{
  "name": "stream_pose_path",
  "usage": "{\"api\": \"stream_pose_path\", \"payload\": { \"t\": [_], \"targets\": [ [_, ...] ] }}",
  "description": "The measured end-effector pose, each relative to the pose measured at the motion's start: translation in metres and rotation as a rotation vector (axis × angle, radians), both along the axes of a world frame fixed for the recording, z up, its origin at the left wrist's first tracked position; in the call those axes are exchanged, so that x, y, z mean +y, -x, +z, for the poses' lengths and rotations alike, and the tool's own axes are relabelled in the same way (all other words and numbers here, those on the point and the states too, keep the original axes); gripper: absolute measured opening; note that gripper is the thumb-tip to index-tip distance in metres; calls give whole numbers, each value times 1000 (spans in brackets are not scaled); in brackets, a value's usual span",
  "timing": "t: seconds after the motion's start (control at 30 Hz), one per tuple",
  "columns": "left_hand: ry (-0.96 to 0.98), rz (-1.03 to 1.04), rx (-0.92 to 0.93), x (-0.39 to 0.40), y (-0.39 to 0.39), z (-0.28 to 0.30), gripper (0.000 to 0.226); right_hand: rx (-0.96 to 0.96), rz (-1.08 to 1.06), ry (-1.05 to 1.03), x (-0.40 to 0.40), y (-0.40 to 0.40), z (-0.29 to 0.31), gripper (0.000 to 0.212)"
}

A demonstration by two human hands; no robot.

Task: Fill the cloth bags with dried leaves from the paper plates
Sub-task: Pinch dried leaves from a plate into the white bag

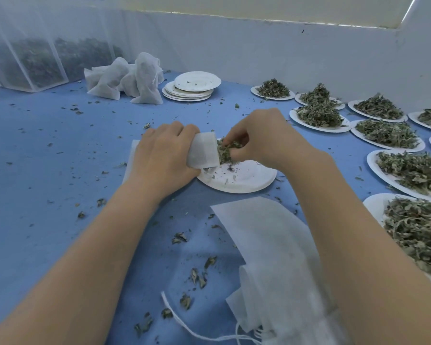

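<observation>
- While the left hand [163, 155] grips a cloth bag [203, 151] over the near-empty paper plate [237, 176], the right hand [261, 135] pinches dried leaves [225, 149] at the bag's mouth.
- Right of that plate: heaped plates [320, 115] crowd the blue table [47, 155] edge.
- Behind it: stacked empty plates [195, 82], filled bags [135, 79].
- Nearer than it: flat bags [266, 235].
- No legible writing.

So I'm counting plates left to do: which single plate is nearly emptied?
The paper plate under both hands; only crumbs remain, while the others hold heaps.

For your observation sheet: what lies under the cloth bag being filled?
A nearly emptied paper plate with leaf crumbs lies under the cloth bag. The left hand covers the plate's left edge.
</observation>
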State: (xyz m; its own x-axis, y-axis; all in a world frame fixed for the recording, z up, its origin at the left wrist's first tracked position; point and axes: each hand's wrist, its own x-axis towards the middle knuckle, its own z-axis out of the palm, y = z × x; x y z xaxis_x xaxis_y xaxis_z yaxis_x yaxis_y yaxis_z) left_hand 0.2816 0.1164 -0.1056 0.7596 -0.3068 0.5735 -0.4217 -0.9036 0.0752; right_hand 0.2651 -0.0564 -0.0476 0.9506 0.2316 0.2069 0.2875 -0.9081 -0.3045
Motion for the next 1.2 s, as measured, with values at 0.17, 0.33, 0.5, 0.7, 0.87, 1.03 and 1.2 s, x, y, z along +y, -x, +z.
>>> {"api": "stream_pose_path", "payload": {
  "t": [0.17, 0.33, 0.5, 0.7, 0.87, 1.03, 1.2],
  "targets": [
    [121, -22, 46, -8, 3, -1, 48, -93, 115, -92, 14, -1, -5, 14],
    [420, -51, 160, -10, 3, 0, 49, -20, 144, -445, 21, 1, -13, 22],
    [487, -72, 198, -6, 3, 1, 59, 112, 204, -470, 16, 2, -7, 24],
    [371, -109, 122, -9, 7, 2, 58, -36, 46, -337, 24, 2, -7, 13],
    [326, -120, -4, -17, 12, 0, 44, 73, 66, -300, 30, 2, -8, 28],
    [265, -157, 1, -13, 10, 2, 57, 238, 214, -387, 17, 6, -5, 17],
    [220, -80, 80, -3, 2, 0, 68, 209, 205, -498, 6, 2, -5, 18]
  ]
}}
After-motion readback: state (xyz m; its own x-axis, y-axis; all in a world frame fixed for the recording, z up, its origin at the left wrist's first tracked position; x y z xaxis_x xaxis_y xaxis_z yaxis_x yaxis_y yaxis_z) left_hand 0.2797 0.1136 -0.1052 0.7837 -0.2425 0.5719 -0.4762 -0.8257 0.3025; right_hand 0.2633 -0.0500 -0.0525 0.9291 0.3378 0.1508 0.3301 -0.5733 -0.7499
